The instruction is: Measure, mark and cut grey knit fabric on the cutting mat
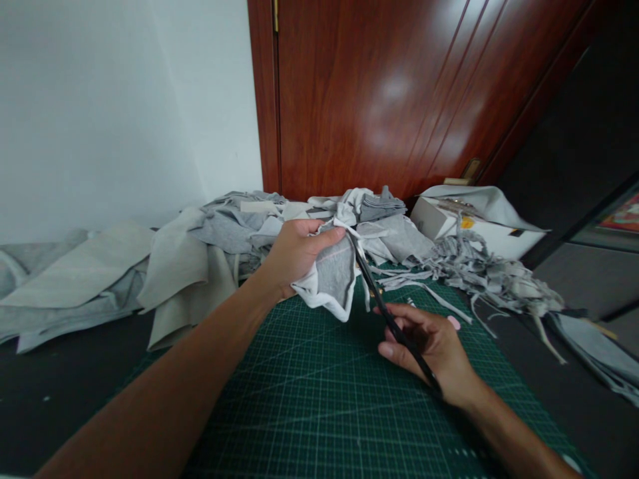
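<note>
My left hand [298, 249] is closed on a piece of grey fabric with white edges [335, 273], pinched between thumb and fingers above the mat. My right hand [432, 346] is wrapped round a pair of black scissors [372, 286], seen nearly edge-on. The blade tips reach the fabric's upper edge just beside my left thumb. A narrow pale strip [366, 296] hangs by the blades. How far the blades are parted cannot be made out.
A green cutting mat [299, 392] lies beneath my hands. Grey and cream fabric pieces [174, 253] are heaped at left and behind. To the right lie a tangle of cut strips [504, 276], a white box [434, 216] and folded cloth [594, 346]. A wooden door [359, 100] stands beyond.
</note>
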Action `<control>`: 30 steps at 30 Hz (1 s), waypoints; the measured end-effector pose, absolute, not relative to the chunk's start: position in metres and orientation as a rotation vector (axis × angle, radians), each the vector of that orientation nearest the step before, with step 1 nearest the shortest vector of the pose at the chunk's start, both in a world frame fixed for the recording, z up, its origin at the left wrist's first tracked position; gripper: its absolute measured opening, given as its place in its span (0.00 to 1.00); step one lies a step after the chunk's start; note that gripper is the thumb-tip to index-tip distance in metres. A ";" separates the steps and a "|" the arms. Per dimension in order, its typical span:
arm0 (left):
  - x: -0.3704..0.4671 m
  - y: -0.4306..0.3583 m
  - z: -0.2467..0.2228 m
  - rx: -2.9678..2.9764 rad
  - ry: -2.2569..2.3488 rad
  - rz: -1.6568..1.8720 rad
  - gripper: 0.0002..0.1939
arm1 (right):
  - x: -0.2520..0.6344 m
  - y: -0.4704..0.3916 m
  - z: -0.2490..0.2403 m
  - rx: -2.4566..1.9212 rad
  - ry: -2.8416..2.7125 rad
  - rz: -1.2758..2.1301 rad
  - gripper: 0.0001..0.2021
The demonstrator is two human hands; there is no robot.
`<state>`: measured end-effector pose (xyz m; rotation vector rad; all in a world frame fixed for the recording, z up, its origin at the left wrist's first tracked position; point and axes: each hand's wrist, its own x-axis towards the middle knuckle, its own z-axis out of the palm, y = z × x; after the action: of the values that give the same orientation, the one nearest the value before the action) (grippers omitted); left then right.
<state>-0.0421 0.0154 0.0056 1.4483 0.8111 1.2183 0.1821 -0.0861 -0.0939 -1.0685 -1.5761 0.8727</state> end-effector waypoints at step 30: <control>-0.037 0.017 -0.004 1.790 0.857 1.275 0.14 | 0.179 -0.088 -0.086 -0.994 -1.488 1.028 0.23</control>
<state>-0.0372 0.0171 -0.0040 1.7903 0.8566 1.2755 0.1787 -0.0882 -0.0861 -0.9940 -1.4876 1.0276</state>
